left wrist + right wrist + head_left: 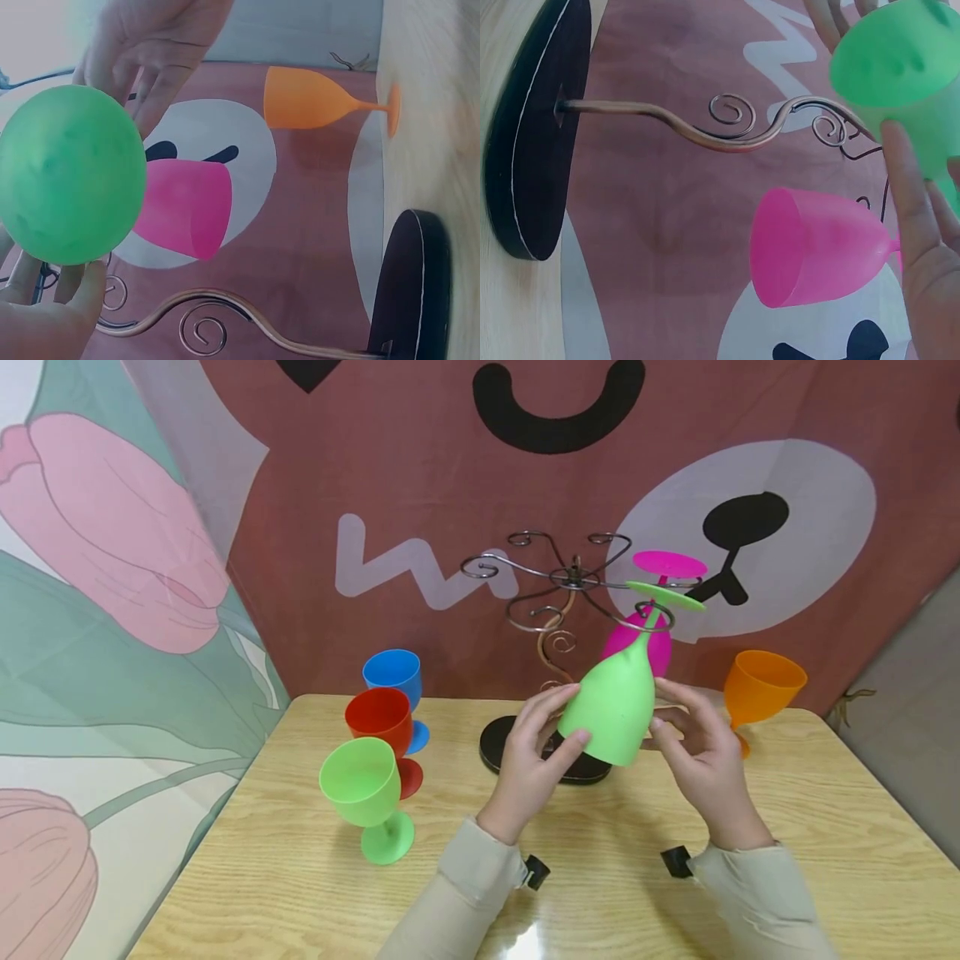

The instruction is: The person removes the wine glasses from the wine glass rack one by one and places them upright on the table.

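A light green plastic goblet [615, 702] is upside down and slightly tilted, its stem at a front-right curl of the metal goblet rack [576, 578] and its foot above the wire. My left hand [534, 768] holds the bowl from the left, thumb near the rim. My right hand [701, 760] holds the bowl's right side, fingertips against it; the left wrist view shows the goblet hiding part of this hand. Behind it a pink goblet [817, 247] hangs upside down from the rack.
Upright at the left stand a blue goblet [393, 672], a red goblet [378, 714] and another green goblet [362, 785]. An orange goblet [761, 685] stands at the back right. The rack's black round base [498, 743] rests on the wooden table [300, 893], before a patterned cloth [420, 460].
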The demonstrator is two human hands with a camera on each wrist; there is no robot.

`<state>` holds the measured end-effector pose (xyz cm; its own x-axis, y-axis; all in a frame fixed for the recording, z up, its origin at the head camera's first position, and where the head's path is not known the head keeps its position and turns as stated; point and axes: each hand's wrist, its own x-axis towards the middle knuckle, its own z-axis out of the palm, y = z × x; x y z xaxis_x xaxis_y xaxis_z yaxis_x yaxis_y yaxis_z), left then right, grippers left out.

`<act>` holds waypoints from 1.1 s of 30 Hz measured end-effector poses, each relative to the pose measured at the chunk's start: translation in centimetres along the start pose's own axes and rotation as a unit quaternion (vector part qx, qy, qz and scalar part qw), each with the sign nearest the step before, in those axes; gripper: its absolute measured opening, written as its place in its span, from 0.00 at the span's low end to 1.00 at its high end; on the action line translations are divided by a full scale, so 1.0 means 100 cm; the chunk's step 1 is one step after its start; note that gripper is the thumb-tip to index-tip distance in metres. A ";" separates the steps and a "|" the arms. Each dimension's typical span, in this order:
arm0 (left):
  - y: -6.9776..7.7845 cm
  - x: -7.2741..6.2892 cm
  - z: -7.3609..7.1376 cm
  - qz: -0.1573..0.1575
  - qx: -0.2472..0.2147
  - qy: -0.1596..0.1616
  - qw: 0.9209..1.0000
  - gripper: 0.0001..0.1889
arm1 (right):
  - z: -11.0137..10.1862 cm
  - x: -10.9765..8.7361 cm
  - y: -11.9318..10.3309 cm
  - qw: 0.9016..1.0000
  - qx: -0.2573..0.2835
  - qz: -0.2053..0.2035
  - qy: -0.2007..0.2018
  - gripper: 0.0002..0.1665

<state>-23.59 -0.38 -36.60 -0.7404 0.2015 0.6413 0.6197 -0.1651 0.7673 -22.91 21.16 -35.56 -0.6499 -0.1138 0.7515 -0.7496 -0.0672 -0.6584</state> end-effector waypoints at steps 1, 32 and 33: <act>0.000 0.000 0.000 -0.003 -0.009 0.000 1.000 0.26 | 0.000 0.000 0.000 1.000 -0.010 -0.002 0.001 0.33; 0.023 -0.001 0.002 -0.141 -0.065 -0.076 0.985 0.28 | -0.004 0.008 -0.002 0.889 -0.385 -0.249 -0.021 0.26; 0.024 -0.001 0.002 -0.146 -0.068 -0.077 0.984 0.28 | -0.004 0.009 -0.002 0.889 -0.380 -0.254 -0.026 0.27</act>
<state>-21.98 -0.60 -34.81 -0.8268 0.4017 0.3937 0.3380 -0.2047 0.9186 -23.38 21.43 -34.78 -0.2110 -0.3075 0.9278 -0.8261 0.5636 -0.0011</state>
